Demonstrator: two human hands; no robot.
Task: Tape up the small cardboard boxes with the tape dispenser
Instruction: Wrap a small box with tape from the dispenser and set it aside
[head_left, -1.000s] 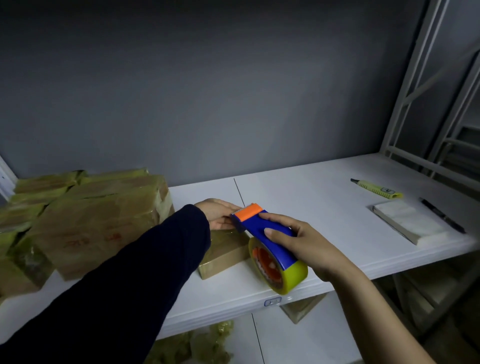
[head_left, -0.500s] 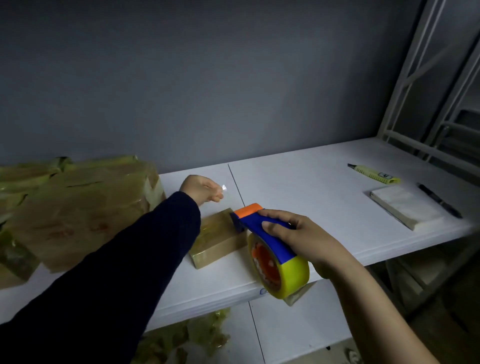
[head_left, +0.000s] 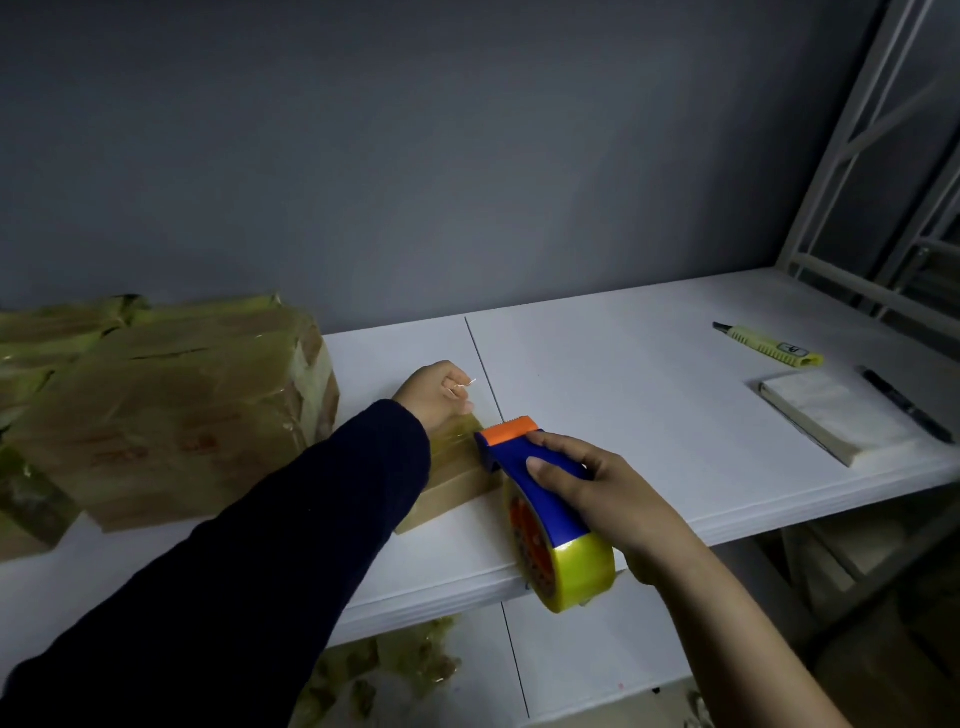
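1. Head view, the fingers: those of the left hand (head_left: 441, 389) are curled together and seem to pinch the tape end (head_left: 460, 431) at the far side of the small box (head_left: 457, 488). Those of the right hand (head_left: 602, 488) wrap round the blue handle of the tape dispenser (head_left: 540, 499), whose orange head sits at the box's top.
2. Progress: a glossy strip spans the box top, apparently uncut, so pressing down and tearing off look left to do. The box lies near the front edge, half hidden by the dark sleeve (head_left: 291, 530). The stacked boxes (head_left: 171, 410) at the left already look taped.
3. The white surface (head_left: 623, 374) also carries a highlighter (head_left: 769, 345), a pen (head_left: 904, 405) and a white pad (head_left: 836, 415), well apart to the right.
4. The room: a grey wall (head_left: 467, 156) behind, a white rack frame (head_left: 852, 218) at the right, and a lower shelf (head_left: 587, 660) beneath.
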